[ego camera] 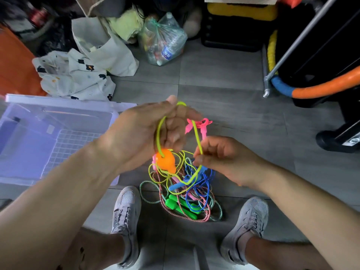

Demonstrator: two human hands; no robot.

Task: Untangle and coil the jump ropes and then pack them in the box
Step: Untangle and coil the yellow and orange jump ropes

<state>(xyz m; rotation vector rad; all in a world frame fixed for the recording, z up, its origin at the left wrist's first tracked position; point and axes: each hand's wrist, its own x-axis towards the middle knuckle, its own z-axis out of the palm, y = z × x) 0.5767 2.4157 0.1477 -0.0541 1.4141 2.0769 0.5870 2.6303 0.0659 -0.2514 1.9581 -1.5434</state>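
Left hand (144, 131) curls round a yellow rope (197, 137) loop, right hand (224, 158) pinches it just below those fingers (likely drawing it clear of the tangle (187, 201)).

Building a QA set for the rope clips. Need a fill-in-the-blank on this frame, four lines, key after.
1. The rope held by both the left hand and the right hand is ____.
2. The handle hanging from that rope is ____.
3. The clear box stands on the person's ____ side.
4. The pair of handles low in the floor pile is ____.

Missing words: yellow; orange; left; green.
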